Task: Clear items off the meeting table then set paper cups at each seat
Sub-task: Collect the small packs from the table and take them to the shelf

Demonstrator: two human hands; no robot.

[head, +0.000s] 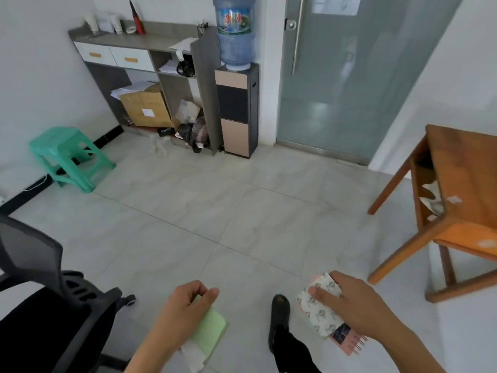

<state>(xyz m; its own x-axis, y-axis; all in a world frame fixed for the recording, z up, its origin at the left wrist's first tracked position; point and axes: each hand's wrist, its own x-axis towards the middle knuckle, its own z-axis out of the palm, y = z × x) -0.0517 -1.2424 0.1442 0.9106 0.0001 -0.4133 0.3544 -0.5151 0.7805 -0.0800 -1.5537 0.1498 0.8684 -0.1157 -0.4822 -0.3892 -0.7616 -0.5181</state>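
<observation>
Both hands are full. The left hand (185, 302) curls round the top of a green pad (209, 329) with a white slip (192, 356) under it, and the pad's long axis runs back along the forearm. The right hand (357, 305) clamps a patterned tissue pack (320, 313) on top of a pink spiral notebook (349, 343). That stack lies on a diagonal, with the wire binding at the wrist end. These look like the things cleared from the meeting table, which is not in view. No paper cup can be made out for certain.

The next move is probably a set-down, and it turns on where the nearest free surface lies. The wooden counter (462, 170) stands just beside the right hand, with its near corner ahead and to the right, so that hand is much the closer. Small white scraps lie near its left edge. The grey shelf unit (139, 39) is well apart, straight ahead and leftward across open floor (215, 211) — its top has a few pale objects at the far left corner, too small to name.

A water dispenser (236, 109) stands against the unit's right end, with a glass door (349, 90) beyond it. A green stool (64, 152) stands to the left and an office chair (40, 305) near the left elbow — neither blocks the middle of the floor.
</observation>
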